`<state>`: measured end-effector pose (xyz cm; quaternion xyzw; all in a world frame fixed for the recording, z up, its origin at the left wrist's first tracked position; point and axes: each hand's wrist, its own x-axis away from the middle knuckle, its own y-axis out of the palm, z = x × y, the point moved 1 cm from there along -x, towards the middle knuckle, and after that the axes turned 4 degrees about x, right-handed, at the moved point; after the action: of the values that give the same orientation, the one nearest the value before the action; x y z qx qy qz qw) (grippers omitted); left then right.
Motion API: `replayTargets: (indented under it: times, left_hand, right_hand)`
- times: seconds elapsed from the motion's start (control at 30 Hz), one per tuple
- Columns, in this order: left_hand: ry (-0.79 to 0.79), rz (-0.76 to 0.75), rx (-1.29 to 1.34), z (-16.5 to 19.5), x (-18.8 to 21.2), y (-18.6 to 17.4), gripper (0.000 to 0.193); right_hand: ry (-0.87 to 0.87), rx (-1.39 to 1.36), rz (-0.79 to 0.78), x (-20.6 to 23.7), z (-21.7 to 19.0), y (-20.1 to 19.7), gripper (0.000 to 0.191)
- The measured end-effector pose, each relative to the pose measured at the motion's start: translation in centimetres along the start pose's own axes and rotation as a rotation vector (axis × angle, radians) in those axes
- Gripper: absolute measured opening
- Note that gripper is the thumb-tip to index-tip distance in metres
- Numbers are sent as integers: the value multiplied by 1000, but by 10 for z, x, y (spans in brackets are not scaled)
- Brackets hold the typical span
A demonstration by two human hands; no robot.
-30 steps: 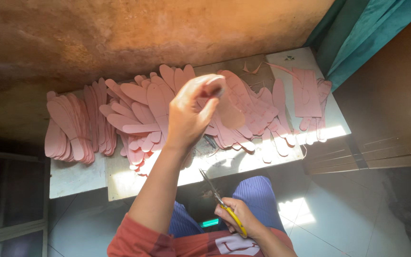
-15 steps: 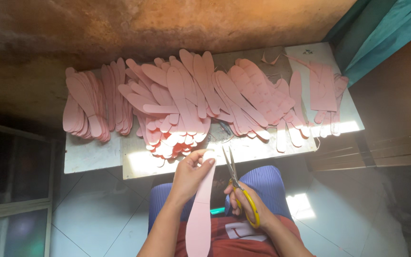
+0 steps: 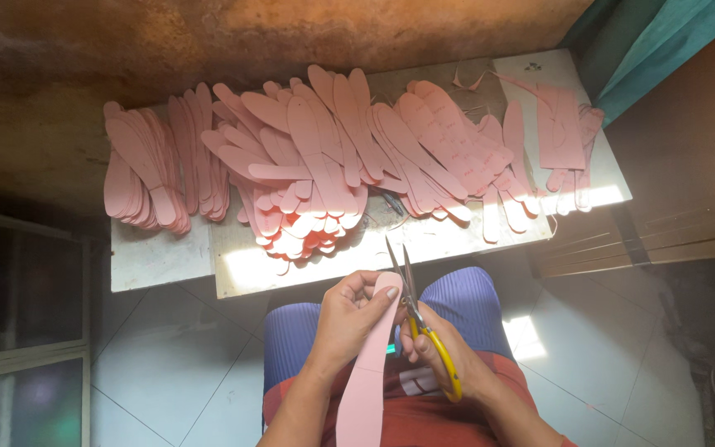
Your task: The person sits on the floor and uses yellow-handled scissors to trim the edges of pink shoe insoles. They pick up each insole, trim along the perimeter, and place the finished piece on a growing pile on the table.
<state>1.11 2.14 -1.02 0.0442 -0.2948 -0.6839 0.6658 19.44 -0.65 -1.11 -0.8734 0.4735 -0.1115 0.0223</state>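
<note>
- Over lap: left hand (image 3: pixel 349 319) pinching pink strip (image 3: pixel 371 364); right hand (image 3: pixel 448 364) closed through yellow scissors (image 3: pixel 415 310).
- Blades open beside strip tip.
- Best held taut, cutting close to fingers.

Head view, steeply down, close

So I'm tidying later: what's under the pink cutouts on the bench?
Pale bench top shows around the pink cutouts, and something dark pokes out near the middle. Anything beneath the piles is covered.

Left hand (image 3: pixel 353 319) and right hand (image 3: pixel 448 360) close together, fingers curled
</note>
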Motion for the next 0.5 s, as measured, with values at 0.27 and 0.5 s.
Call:
replayTargets:
  times: [0.27,0.5]
  left_hand:
    - [-66,54,-8,-3,6,0,23]
    - [163,21,85,-21,-8,4,26]
  right_hand:
    - [143,24,37,3,2,0,84]
    - [-101,101,86,2,7,1,83]
